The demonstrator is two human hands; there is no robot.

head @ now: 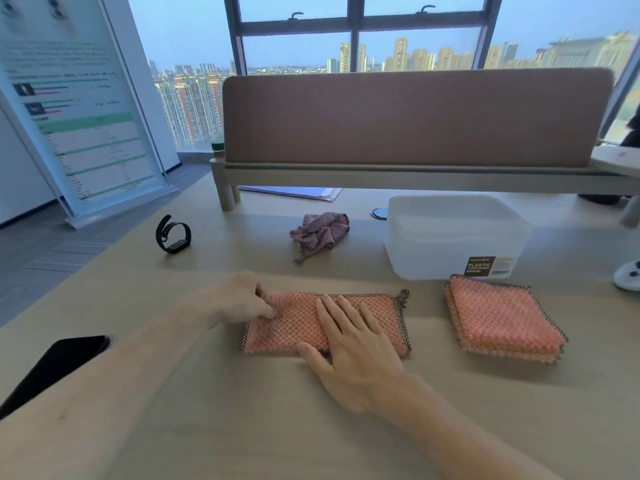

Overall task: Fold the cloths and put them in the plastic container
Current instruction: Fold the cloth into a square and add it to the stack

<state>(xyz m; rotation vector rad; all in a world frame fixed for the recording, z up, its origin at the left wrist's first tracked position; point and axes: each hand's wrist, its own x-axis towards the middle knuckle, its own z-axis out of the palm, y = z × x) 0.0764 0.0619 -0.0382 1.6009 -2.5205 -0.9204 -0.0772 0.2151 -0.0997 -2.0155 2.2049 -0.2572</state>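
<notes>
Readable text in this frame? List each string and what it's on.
"PLASTIC CONTAINER": on the brown label on the front of the plastic container.
Smaller print under those words, and the barcode beside them: too small to read.
Standing banner at the left: lines of text and tables, too blurred to read.
No other text visible.

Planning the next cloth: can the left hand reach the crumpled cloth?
Probably yes. The crumpled cloth lies alone on the table beyond the left hand, nothing between them; the wristband sits off left, the plastic container off right. The hand first has to release the pink cloth it grips.
</notes>
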